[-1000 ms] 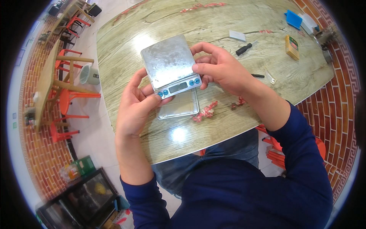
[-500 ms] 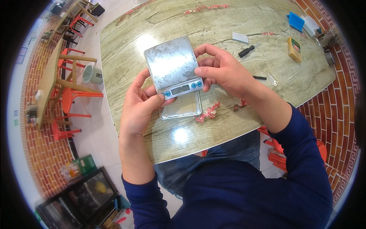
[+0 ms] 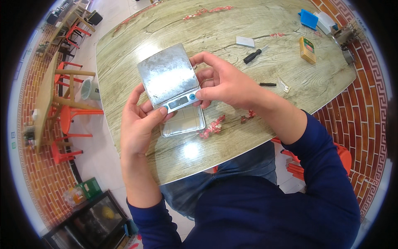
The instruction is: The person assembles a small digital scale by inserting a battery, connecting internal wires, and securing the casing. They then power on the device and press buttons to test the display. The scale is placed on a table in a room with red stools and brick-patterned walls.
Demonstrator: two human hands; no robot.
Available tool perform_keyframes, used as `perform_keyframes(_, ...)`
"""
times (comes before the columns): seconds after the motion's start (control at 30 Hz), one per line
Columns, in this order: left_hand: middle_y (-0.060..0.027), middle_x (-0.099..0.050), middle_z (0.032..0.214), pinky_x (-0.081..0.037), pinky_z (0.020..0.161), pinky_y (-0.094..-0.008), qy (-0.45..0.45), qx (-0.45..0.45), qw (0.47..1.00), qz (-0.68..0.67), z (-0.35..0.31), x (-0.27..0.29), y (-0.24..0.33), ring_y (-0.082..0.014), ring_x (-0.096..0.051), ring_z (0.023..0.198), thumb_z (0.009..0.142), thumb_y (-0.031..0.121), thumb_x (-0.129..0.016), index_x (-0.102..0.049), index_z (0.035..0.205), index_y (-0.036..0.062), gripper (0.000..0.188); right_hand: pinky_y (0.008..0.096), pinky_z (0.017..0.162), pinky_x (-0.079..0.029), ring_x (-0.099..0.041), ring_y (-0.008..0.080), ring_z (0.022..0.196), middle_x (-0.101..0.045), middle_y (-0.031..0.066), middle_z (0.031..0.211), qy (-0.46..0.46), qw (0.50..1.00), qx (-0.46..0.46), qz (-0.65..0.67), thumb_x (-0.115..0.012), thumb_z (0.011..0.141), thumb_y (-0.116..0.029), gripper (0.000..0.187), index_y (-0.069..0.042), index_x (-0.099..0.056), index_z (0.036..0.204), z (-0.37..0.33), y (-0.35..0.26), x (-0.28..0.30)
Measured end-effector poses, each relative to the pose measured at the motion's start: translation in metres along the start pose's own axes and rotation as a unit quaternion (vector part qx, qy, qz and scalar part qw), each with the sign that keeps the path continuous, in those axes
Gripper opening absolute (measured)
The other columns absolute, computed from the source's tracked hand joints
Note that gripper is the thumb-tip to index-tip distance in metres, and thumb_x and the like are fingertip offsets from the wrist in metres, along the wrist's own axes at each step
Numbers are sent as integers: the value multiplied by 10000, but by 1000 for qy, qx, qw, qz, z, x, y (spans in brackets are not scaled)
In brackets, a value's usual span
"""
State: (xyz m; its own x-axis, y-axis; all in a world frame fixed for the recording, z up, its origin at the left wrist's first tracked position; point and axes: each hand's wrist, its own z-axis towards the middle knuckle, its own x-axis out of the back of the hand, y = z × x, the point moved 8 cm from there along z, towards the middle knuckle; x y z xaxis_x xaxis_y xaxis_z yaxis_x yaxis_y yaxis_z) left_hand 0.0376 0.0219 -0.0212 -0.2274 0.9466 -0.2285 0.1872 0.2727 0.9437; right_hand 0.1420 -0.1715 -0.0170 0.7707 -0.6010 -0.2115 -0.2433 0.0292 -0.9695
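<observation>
Between both hands I hold a small digital scale [image 3: 168, 74] with a square, scuffed metal plate, a grey display and blue buttons along its near edge. My left hand [image 3: 141, 120] grips its near left corner, thumb on the button strip. On the other side my right hand [image 3: 219, 83] closes on the right edge, thumb on a blue button at the right end. Its underside is hidden. Beneath the scale, a shallow pale rectangular tray-like cover [image 3: 182, 122] lies on the table, partly covered by the scale and my left fingers.
Right of my hands lie a black-handled screwdriver [image 3: 253, 55], a white block [image 3: 245, 41], a short black stick [image 3: 268, 84] and a small cream plastic piece [image 3: 283, 84]. Farther right are a yellow box [image 3: 307, 50] and a blue tray [image 3: 309, 19]. The wooden table's [image 3: 124, 74] left edge borders the floor.
My view has shifted, so the table's contents sit farther left. The scale is tilted a little differently, and my right thumb has moved from the plate's edge down onto the button strip.
</observation>
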Motion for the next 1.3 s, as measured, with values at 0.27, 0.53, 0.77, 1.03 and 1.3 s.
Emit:
perform_keyframes(0.27, -272, -775, 1309, -684, 1023, -438, -18, -20, 1000, 10, -1, -5, 4, -318, -801, 1185, 953, -147, -709, -370, 1641, -69, 771, 335, 793, -674, -806, 220, 914, -740, 163, 1096, 11, 1000, -11, 8, -679, 963, 83, 670, 7, -420, 1576, -1, 2, 1)
perform_keyframes(0.53, -256, -779, 1296, -685, 1023, -420, -31, -22, 999, 6, -1, -8, 1, -306, -802, 1179, 951, -147, -716, -409, 1618, -58, 740, 338, 776, -674, -804, 219, 885, -723, 170, 1101, 34, 999, 0, -2, -659, 921, 99, 655, 9, -465, 1540, -1, -2, 1)
perform_keyframes(0.77, -246, -783, 1287, -688, 1013, -419, -21, -19, 1000, 3, 0, -7, 0, -291, -805, 1158, 942, -150, -717, -429, 1603, -59, 727, 315, 720, -647, -801, 209, 859, -720, 170, 1141, 43, 999, 6, -6, -637, 920, 92, 621, 1, -482, 1515, -1, -3, 1)
perform_keyframes(1.03, -241, -781, 1292, -685, 1017, -416, -23, -21, 999, 18, -3, -16, 2, -291, -804, 1162, 945, -139, -713, -424, 1618, -63, 736, 305, 594, -577, -753, 185, 725, -722, 154, 1100, 75, 997, 21, -2, -586, 879, 125, 574, 0, -516, 1435, 0, 0, 3)
perform_keyframes(1.3, -239, -775, 1301, -693, 998, -398, -11, -18, 1000, 3, -2, -19, 0, -290, -809, 1149, 944, -149, -691, -434, 1612, -71, 720, 288, 623, -563, -735, 169, 764, -724, 173, 1252, 65, 997, 1, -37, -634, 871, 100, 658, -20, -469, 1497, -3, -3, -1)
